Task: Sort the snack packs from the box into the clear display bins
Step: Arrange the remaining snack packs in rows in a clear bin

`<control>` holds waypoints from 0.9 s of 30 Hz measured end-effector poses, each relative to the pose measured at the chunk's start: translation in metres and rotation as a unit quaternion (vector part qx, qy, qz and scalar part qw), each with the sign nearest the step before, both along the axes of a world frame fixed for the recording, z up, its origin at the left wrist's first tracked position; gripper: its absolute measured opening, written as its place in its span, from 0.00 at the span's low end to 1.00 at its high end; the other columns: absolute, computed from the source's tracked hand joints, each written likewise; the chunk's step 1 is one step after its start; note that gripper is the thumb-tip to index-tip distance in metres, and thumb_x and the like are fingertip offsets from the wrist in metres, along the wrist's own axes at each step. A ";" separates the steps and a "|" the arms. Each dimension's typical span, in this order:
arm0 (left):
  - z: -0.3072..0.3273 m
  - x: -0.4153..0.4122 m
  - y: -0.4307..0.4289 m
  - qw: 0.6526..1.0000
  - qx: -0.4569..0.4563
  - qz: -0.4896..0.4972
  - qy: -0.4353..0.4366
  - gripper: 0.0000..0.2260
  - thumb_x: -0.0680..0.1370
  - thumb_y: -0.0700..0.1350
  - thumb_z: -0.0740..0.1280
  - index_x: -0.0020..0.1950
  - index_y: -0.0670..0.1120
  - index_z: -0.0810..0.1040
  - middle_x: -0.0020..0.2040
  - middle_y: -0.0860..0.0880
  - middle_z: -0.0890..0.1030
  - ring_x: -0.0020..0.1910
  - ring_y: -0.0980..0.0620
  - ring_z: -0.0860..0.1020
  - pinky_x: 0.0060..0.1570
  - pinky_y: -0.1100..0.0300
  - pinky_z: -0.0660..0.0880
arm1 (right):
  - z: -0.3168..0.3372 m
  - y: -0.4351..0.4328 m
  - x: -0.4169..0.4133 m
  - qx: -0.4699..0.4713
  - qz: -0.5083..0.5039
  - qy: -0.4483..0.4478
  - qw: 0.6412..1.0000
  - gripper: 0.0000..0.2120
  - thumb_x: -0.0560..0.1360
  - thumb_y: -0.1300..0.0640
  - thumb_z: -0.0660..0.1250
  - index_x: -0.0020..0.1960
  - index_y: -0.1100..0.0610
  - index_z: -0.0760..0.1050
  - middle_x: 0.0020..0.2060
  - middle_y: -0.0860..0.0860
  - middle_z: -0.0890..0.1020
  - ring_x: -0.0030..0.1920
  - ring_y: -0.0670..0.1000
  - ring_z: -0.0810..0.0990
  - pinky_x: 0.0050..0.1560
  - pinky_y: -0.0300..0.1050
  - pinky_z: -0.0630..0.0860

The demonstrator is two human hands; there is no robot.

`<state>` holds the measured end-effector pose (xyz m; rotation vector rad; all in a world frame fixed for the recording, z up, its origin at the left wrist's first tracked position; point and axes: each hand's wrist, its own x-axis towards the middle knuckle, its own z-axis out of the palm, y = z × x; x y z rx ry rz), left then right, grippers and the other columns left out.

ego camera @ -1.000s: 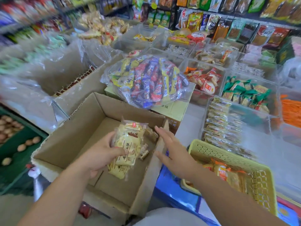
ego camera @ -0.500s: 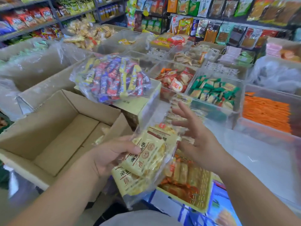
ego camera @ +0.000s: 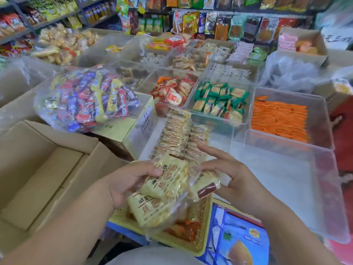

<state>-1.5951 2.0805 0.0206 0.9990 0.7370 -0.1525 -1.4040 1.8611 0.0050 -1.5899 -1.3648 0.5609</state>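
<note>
Left hand (ego camera: 129, 181) grips the bag of yellow snack packs (ego camera: 164, 186), thumb on top; right hand (ego camera: 236, 176) is spread open, touching its right side. Packs run diagonally, near-left to far-right.

Display counter (ego camera: 339, 59) packed edge to edge with clear bins (ego camera: 322, 115) of snack packs (ego camera: 219, 98), cardboard box (ego camera: 38, 169) alongside.

I take the cardboard box (ego camera: 38, 178) as my marker. Just right of its right wall, my left hand (ego camera: 126, 180) grips a bundle of snack packs (ego camera: 164, 186), and my right hand (ego camera: 235, 178) rests against the bundle's far side. A basket (ego camera: 207, 226) lies under them. Behind the bundle stands a clear bin (ego camera: 219, 138) with rows of packs inside, possibly touching it. Further right lies a larger bin (ego camera: 324, 197). Behind the box, a carton (ego camera: 122, 129) carries a bag of sweets (ego camera: 86, 100).
</note>
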 end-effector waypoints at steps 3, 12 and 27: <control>-0.018 0.018 -0.001 0.995 -0.036 0.096 -0.004 0.15 0.60 0.43 0.79 0.45 0.41 0.88 0.45 0.40 0.87 0.37 0.42 0.86 0.36 0.51 0.83 | -0.019 -0.010 0.025 -0.019 -0.083 0.033 0.996 0.21 0.72 0.62 0.77 0.59 0.43 0.82 0.66 0.38 0.79 0.73 0.41 0.70 0.68 0.36 0.69; -0.069 0.033 0.002 0.967 -0.026 0.253 0.016 0.27 0.69 0.48 0.74 0.67 0.45 0.79 0.60 0.41 0.85 0.53 0.37 0.84 0.48 0.39 0.83 | -0.033 0.021 0.107 -0.092 -0.159 -0.211 0.960 0.14 0.76 0.63 0.72 0.60 0.51 0.80 0.50 0.46 0.80 0.46 0.47 0.78 0.46 0.40 0.76; -0.099 0.000 0.005 0.962 -0.046 0.268 0.005 0.17 0.71 0.47 0.74 0.60 0.53 0.84 0.62 0.41 0.84 0.61 0.35 0.82 0.54 0.36 0.81 | -0.127 0.112 0.119 -0.502 0.045 -0.457 0.733 0.09 0.77 0.65 0.61 0.50 0.54 0.77 0.36 0.49 0.73 0.41 0.54 0.76 0.37 0.47 0.71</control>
